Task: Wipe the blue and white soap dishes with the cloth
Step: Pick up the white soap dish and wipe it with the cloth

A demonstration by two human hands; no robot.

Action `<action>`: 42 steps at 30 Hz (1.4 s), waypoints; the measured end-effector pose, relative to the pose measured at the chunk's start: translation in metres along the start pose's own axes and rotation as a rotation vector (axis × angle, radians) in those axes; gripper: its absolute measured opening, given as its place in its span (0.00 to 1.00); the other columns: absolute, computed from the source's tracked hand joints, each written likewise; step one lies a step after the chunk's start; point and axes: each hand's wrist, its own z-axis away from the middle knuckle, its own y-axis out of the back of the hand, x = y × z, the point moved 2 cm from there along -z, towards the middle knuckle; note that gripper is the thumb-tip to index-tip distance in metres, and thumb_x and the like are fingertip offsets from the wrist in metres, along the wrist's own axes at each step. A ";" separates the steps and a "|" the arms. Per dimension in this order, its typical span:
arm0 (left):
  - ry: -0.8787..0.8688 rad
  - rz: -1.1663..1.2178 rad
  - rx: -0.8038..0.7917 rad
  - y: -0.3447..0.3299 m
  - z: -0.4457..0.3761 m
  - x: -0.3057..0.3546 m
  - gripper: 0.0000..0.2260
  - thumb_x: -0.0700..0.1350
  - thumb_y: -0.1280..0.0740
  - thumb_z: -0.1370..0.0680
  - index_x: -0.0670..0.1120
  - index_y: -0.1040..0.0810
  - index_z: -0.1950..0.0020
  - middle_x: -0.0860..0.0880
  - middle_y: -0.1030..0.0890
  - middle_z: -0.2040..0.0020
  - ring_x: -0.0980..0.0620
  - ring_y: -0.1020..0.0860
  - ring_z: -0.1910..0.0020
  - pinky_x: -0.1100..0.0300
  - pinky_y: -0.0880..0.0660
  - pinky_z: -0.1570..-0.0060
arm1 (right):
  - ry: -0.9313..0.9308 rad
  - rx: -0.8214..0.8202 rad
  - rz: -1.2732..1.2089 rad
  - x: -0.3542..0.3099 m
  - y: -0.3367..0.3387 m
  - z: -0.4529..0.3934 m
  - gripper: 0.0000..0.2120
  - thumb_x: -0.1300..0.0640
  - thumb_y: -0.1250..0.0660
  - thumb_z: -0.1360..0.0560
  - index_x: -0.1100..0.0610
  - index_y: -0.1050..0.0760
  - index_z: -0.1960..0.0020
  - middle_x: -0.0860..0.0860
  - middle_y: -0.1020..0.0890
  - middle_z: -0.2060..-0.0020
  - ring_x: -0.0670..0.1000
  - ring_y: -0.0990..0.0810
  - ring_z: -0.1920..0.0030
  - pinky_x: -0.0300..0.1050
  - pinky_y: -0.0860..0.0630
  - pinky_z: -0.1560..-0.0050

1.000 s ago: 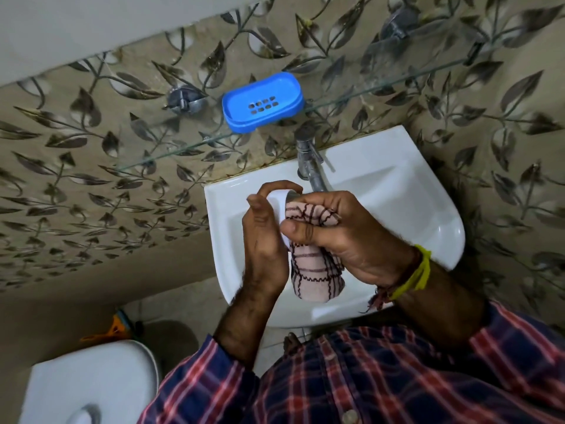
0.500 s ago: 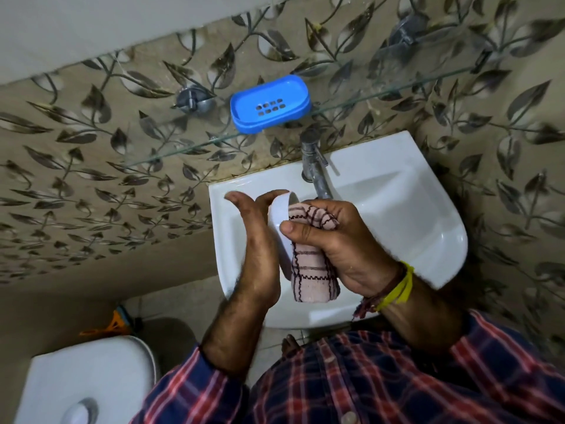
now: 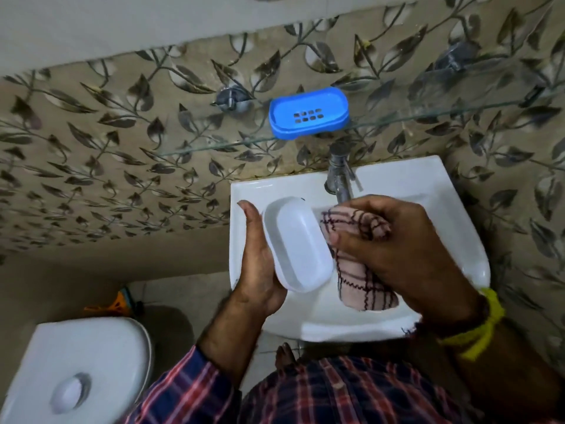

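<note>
While the left hand (image 3: 256,270) cradles the white soap dish (image 3: 298,244) over the sink (image 3: 452,228), the right hand (image 3: 397,249), gripping the cloth (image 3: 363,280), should press firmly along the dish's right edge.

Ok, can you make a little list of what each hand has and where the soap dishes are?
left hand: holds the white soap dish over the sink
right hand: grips the checked cloth beside the white dish
blue soap dish: on the glass shelf, untouched
tap: above the hands, no water seen
</note>
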 end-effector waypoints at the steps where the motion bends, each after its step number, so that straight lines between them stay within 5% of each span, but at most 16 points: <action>1: 0.020 0.005 -0.031 -0.005 0.001 -0.004 0.39 0.78 0.47 0.28 0.52 0.15 0.37 0.43 0.15 0.38 0.43 0.16 0.40 0.48 0.19 0.42 | 0.082 0.025 0.215 -0.005 -0.008 0.000 0.08 0.60 0.22 0.32 0.53 0.17 0.55 0.46 0.14 0.64 0.41 0.17 0.63 0.30 0.22 0.60; 4: 0.031 -0.026 -0.058 -0.023 0.004 -0.023 0.33 0.73 0.45 0.25 0.51 0.13 0.40 0.44 0.15 0.38 0.46 0.17 0.38 0.54 0.20 0.42 | 0.230 0.128 0.541 -0.016 -0.041 0.006 0.02 0.60 0.28 0.28 0.55 0.18 0.59 0.50 0.15 0.64 0.49 0.18 0.61 0.46 0.20 0.56; 7: 0.053 0.033 -0.017 -0.023 0.003 -0.036 0.33 0.68 0.51 0.18 0.50 0.12 0.46 0.46 0.13 0.42 0.50 0.16 0.41 0.59 0.19 0.46 | 0.268 0.100 0.483 -0.009 -0.055 0.007 0.06 0.64 0.32 0.27 0.57 0.21 0.62 0.53 0.21 0.64 0.55 0.21 0.61 0.54 0.23 0.58; 12: 0.120 0.047 0.040 -0.008 0.005 -0.038 0.36 0.69 0.51 0.19 0.44 0.16 0.39 0.41 0.15 0.39 0.44 0.17 0.38 0.52 0.23 0.37 | 0.332 -0.192 0.564 -0.005 -0.054 0.008 0.09 0.66 0.31 0.30 0.59 0.16 0.52 0.53 0.17 0.55 0.53 0.19 0.53 0.47 0.23 0.49; 15: 0.080 0.035 0.037 -0.009 0.002 -0.038 0.35 0.67 0.53 0.18 0.48 0.11 0.48 0.45 0.12 0.45 0.48 0.15 0.44 0.57 0.19 0.46 | 0.347 -0.218 0.603 -0.014 -0.057 0.003 0.06 0.63 0.34 0.28 0.60 0.18 0.55 0.54 0.17 0.58 0.55 0.19 0.55 0.51 0.23 0.50; 18: 0.034 0.064 0.015 -0.005 -0.001 -0.024 0.32 0.71 0.49 0.20 0.52 0.12 0.46 0.46 0.12 0.50 0.48 0.13 0.50 0.55 0.17 0.54 | 0.220 -0.344 0.695 -0.013 -0.059 0.011 0.11 0.51 0.35 0.27 0.56 0.18 0.56 0.53 0.16 0.57 0.58 0.18 0.54 0.53 0.21 0.51; 21: -0.014 0.013 -0.015 -0.005 -0.005 -0.017 0.31 0.72 0.46 0.24 0.54 0.11 0.50 0.48 0.12 0.54 0.49 0.13 0.54 0.57 0.18 0.57 | 0.168 -0.234 0.781 -0.014 -0.053 0.016 0.16 0.46 0.38 0.33 0.54 0.16 0.57 0.51 0.15 0.58 0.57 0.17 0.56 0.43 0.23 0.56; 26: 0.003 0.003 -0.047 -0.009 -0.008 -0.009 0.32 0.74 0.42 0.28 0.51 0.11 0.50 0.46 0.12 0.56 0.49 0.13 0.57 0.57 0.18 0.58 | 0.199 -0.365 0.723 -0.011 -0.055 0.016 0.06 0.53 0.35 0.31 0.53 0.22 0.65 0.49 0.17 0.63 0.58 0.18 0.57 0.50 0.22 0.59; 30: -0.021 -0.040 -0.018 -0.013 -0.009 -0.007 0.31 0.74 0.41 0.30 0.52 0.11 0.51 0.45 0.13 0.57 0.48 0.13 0.59 0.57 0.18 0.60 | 0.155 -0.286 0.797 -0.005 -0.050 0.016 0.02 0.57 0.30 0.30 0.53 0.17 0.60 0.50 0.16 0.61 0.56 0.18 0.57 0.44 0.26 0.61; 33: 0.005 -0.045 -0.056 -0.015 -0.007 -0.009 0.31 0.74 0.42 0.27 0.52 0.11 0.52 0.46 0.12 0.58 0.49 0.13 0.59 0.58 0.18 0.60 | 0.156 -0.405 0.743 -0.006 -0.050 0.013 0.05 0.60 0.31 0.31 0.52 0.17 0.59 0.51 0.15 0.61 0.58 0.18 0.57 0.47 0.24 0.59; 38: -0.037 -0.087 0.025 -0.027 -0.003 -0.019 0.34 0.72 0.40 0.26 0.47 0.17 0.35 0.42 0.14 0.49 0.42 0.15 0.47 0.50 0.19 0.44 | 0.130 -0.092 0.986 0.004 -0.047 0.019 0.08 0.50 0.32 0.28 0.54 0.20 0.54 0.51 0.16 0.56 0.56 0.18 0.54 0.42 0.32 0.61; 42: -0.025 -0.057 -0.047 -0.027 -0.003 -0.016 0.32 0.71 0.41 0.27 0.48 0.12 0.46 0.43 0.12 0.51 0.45 0.14 0.50 0.53 0.17 0.50 | 0.139 0.022 0.744 0.000 -0.046 0.011 0.12 0.54 0.35 0.33 0.56 0.16 0.56 0.54 0.15 0.60 0.58 0.18 0.57 0.47 0.22 0.58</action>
